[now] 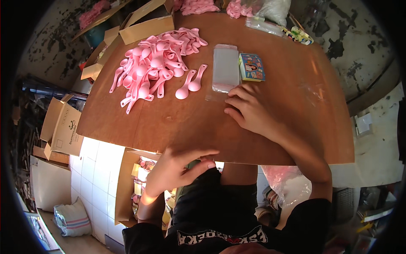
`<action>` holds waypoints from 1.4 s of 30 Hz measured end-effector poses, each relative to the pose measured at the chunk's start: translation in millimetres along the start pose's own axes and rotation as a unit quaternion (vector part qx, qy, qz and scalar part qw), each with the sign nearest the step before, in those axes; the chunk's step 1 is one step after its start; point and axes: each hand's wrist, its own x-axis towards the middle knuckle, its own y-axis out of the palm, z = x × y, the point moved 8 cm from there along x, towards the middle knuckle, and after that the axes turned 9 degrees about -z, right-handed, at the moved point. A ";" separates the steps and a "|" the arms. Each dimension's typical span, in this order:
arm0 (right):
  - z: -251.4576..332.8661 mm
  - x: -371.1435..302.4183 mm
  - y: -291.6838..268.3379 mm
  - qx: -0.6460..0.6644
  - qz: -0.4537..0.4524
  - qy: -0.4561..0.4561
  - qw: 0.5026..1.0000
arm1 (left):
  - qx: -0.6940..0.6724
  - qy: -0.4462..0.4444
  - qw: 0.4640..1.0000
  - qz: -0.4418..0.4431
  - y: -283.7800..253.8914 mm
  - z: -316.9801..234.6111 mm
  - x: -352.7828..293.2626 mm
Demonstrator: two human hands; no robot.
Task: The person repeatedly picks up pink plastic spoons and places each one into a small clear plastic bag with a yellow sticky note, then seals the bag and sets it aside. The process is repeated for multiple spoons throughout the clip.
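My right hand [250, 111] reaches over the brown table, its fingers apart and slightly bent. The fingertips are at the near end of a stack of transparent plastic bags [226, 67]; whether they press on a bag I cannot tell. Just right of the bags sits a stack of small printed cards [252, 67], mostly blue. My left hand [173, 167] hovers by the near table edge, thumb and fingers apart, holding nothing. Two pink spoons [189, 84] lie together left of the bags. Beside them is a large heap of pink spoons [154, 63].
An open cardboard box [148, 23] stands behind the heap, with more pink items along the far edge. Below the table's left side is another open box [124, 186] of small packets. A white sack [72, 218] rests on the floor. Pink-filled plastic [287, 182] is near my right elbow.
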 end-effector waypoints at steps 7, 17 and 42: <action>16.1 -12.2 8.4 -0.009 0.032 -0.045 0.998 | 0.134 0.044 0.974 -0.178 -22.0 12.0 44.5; 26.8 -0.9 -7.6 0.287 0.143 0.136 0.937 | 0.119 0.032 0.965 -0.232 -26.4 19.1 45.0; -80.4 7.3 -99.1 0.014 -0.239 0.215 0.947 | -0.272 -0.082 0.902 -0.326 -41.1 63.0 54.1</action>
